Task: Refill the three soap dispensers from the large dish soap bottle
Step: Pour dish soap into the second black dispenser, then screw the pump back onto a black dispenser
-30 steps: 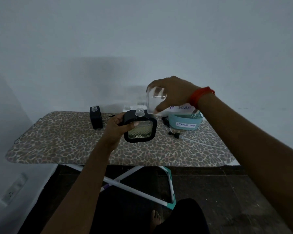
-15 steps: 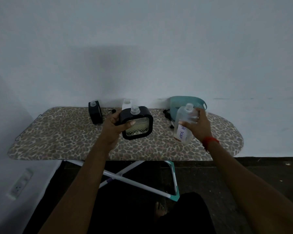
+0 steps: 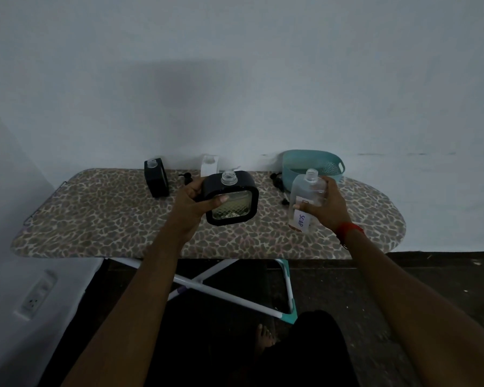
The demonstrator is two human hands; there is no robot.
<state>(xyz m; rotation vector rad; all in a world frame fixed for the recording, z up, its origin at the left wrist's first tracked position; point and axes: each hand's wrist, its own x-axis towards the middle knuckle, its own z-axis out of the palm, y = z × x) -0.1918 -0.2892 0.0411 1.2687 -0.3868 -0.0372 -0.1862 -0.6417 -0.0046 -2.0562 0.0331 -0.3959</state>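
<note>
Above the middle of the ironing board (image 3: pixel 95 219), the left hand (image 3: pixel 190 203) holds a black-framed soap dispenser (image 3: pixel 241 208) clear of the leopard-print cover. The fingers wrap behind its left side and the thumb presses across the front window. The dispenser is tilted a little, its clear threaded neck is open with no pump on it, and a shallow layer of yellowish liquid shows in the lower part of the window.

Toward the right end of the board, the right hand (image 3: pixel 330 209) grips the large dish soap bottle (image 3: pixel 302 191). Its fingers curl round the far side and its thumb lies on the front, just above a white label reading "SOAP". The bottle is uncapped, close to upright and looks nearly empty. Its base is low over the cover, but whether it touches is hard to tell in this dim light. A red wristband (image 3: pixel 349 227) sits on that wrist.

Along the back edge stand a second black dispenser (image 3: pixel 156 177) near the left end and a white dispenser (image 3: pixel 209 164) behind the held one, both with open necks. A teal basket (image 3: pixel 296 166) sits at the back edge behind the bottle. One black pump head (image 3: pixel 277 180) lies just beside the basket and another (image 3: pixel 186 177) lies between the two standing dispensers.

A wall socket (image 3: pixel 35 297) is set low on the left wall, and a bare foot (image 3: pixel 264 335) shows on the dark floor below the board.
</note>
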